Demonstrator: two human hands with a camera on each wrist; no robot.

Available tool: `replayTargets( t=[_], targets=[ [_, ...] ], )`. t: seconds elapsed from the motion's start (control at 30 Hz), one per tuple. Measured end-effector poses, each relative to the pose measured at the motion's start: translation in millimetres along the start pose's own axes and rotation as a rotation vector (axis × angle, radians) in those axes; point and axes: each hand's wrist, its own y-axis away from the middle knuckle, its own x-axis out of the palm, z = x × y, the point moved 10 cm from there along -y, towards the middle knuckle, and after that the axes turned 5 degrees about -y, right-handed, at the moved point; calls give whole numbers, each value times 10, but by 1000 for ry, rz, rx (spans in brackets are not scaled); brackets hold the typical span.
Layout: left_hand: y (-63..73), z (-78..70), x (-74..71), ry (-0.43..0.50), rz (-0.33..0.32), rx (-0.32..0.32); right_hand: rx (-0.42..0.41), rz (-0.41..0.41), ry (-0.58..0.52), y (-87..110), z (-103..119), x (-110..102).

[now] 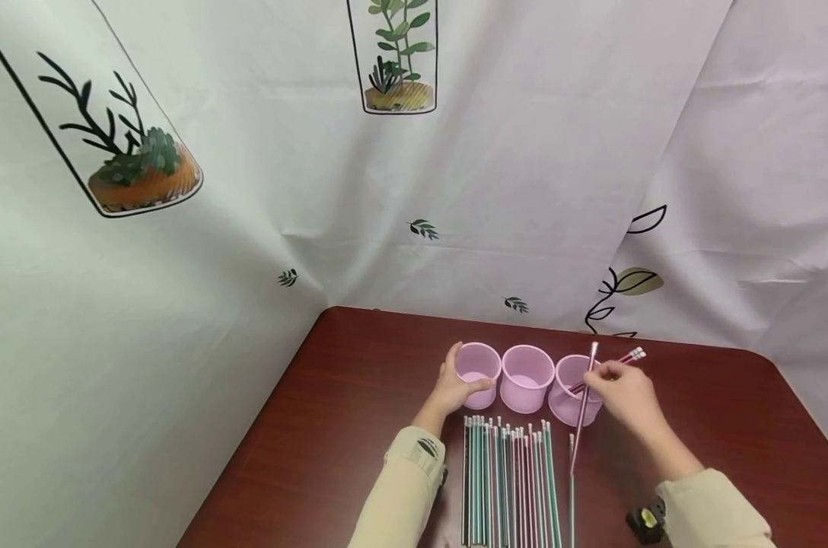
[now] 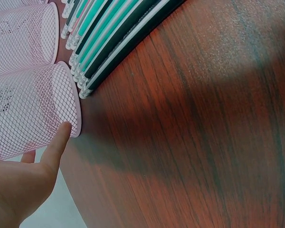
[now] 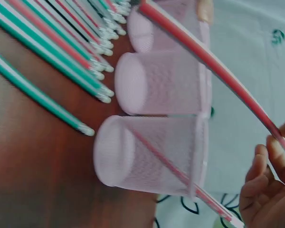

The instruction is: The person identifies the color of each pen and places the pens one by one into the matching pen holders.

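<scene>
Pale cream sleeves (image 1: 715,508) nearest me, over a glossy red-brown wooden tabletop (image 1: 284,426). Toward its near edge, a row of green, black and red striped pencils (image 1: 479,479). Close to the far edge, three pink mesh cups (image 1: 526,397) side by side. Left hand (image 1: 451,392) clasps the left cup (image 1: 479,397); right hand (image 1: 626,392) pinches a red-and-white striped pencil (image 3: 206,56) near its eraser end, outside the right cup (image 1: 568,411), in which similar pencils (image 3: 213,203) lean. My judgement: lift the lower end clear of the rim, then tilt inward, avoiding those leaners.
</scene>
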Motion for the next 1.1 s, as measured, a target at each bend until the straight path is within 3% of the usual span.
replayTargets(
  t=[0.17,0.3,0.53,0.83,1.1],
  targets=[
    [0,9,0,-1,-2,-5,41,-191,-67,-118,48,-360],
    [9,18,6,-5,2,-6,107,-316,-156,-151,-36,-569],
    [17,15,7,2,4,-2,198,-484,-272,-99,-312,-714],
    [13,-9,-2,5,3,4,297,-410,-145,-33,-671,-518],
    [14,-14,-7,4,2,6,307,-353,-106,-25,-787,-339]
  ],
)
